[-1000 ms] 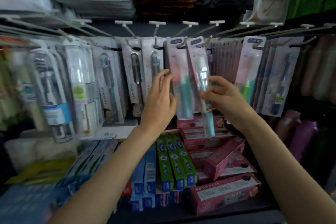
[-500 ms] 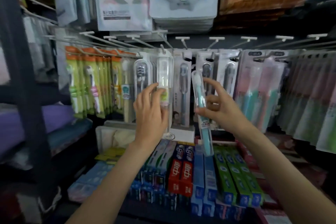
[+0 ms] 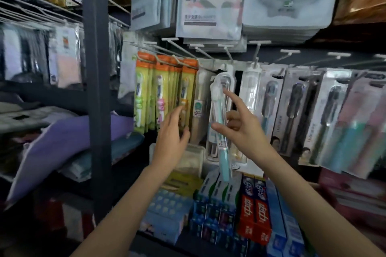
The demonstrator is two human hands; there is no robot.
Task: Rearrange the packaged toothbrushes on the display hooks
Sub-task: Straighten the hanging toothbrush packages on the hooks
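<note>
Between our hands hangs nothing: our right hand (image 3: 244, 131) pinches the teal packaged toothbrush (image 3: 220, 127) upright. Our left hand (image 3: 172, 133) reaches, fingers relaxed, toward orange-topped packs (image 3: 167, 92).

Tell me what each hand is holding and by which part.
Right hand pinches the teal packaged toothbrush around mid-length. Left hand holds nothing.

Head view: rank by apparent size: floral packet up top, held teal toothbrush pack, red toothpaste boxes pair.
1. Floral packet, largest as it looks.
2. Red toothpaste boxes and the teal toothbrush pack in the right hand: too close to rank, since the pack is long but thin and nearer the camera.
</note>
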